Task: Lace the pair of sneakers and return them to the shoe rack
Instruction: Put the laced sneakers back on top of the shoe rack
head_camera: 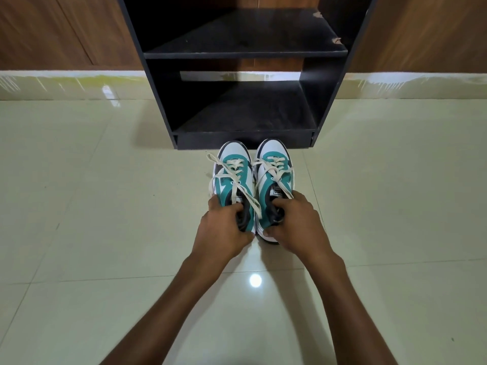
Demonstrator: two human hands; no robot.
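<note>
Two teal, white and black sneakers stand side by side on the floor, toes pointing at the black shoe rack [245, 52]. Cream laces cross the eyelets of the left sneaker [232, 175] and the right sneaker [275, 172], and loose ends hang over their sides. My left hand [224, 227] grips the heel collar of the left sneaker, fingers tucked inside the opening. My right hand [292, 222] grips the heel collar of the right sneaker the same way. The heels are hidden under my hands.
The rack has a lower shelf [247, 111] just beyond the toes and an upper shelf [237, 35], both bare. Glossy cream floor tiles [105, 206] stretch to both sides. Wooden panels [52, 30] and a pale skirting line the back wall.
</note>
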